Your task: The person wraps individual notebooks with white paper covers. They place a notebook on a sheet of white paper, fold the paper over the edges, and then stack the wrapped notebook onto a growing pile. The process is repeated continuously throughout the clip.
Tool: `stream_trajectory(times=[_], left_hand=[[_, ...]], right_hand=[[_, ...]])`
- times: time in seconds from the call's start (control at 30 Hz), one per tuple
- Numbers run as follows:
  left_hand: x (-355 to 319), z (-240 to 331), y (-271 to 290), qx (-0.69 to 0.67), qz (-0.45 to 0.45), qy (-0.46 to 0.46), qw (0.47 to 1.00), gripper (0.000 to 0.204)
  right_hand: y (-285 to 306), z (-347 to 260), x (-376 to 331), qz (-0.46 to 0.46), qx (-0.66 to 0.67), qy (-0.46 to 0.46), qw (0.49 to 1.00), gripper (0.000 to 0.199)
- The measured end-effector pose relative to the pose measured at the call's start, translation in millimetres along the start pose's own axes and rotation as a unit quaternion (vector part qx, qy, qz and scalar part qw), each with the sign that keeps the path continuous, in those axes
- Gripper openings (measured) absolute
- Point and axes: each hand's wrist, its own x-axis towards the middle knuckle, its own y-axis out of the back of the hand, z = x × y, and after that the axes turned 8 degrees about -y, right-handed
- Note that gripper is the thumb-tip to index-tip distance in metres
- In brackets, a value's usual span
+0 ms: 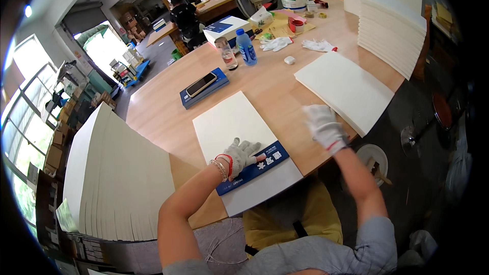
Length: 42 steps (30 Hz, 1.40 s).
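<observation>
My left hand (238,156), in a white knit glove with a red cuff edge, lies with fingers spread on a white paper pad (232,117). Under its fingers runs a dark blue printed band (249,173) across the pad's near end; a bare fingertip pokes out of the glove. A pale sheet (265,188) sticks out below the band, over the table's near edge. My right hand (325,126), gloved too, hovers just left of a stack of white sheets (349,89). Motion smears its fingers, so their state is unclear.
A phone (201,84) rests on a blue box (204,91). Beyond stand a blue bottle (246,48) and a clear bottle (227,56). Tall paper stacks rise at left (117,178) and far right (392,33). A bucket (374,160) sits below right; a person (183,18) sits farther back.
</observation>
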Motion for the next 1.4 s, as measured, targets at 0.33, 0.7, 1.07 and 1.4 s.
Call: stream_trajectory(times=[0.33, 0.7, 1.07, 1.4], left_hand=[[10, -22, -8, -0.024, 0.065, -0.071, 0.995, 0.115], [11, -23, -26, -0.05, 0.141, -0.076, 0.986, 0.12], [-12, 3, -25, -0.006, 0.107, 0.065, 0.992, 0.073], [12, 117, -104, -0.936, 0.313, -0.042, -0.159, 0.047]], right_hand=[[-37, -153, -44, -0.135, 0.228, 0.429, 0.864, 0.036], [-51, -178, -60, -0.094, 0.275, 0.419, 0.86, 0.012], [-49, -31, -1, -0.116, 0.219, 0.005, 0.969, 0.038], [-54, -76, 57, -0.41, 0.545, -0.242, 0.69, 0.056]])
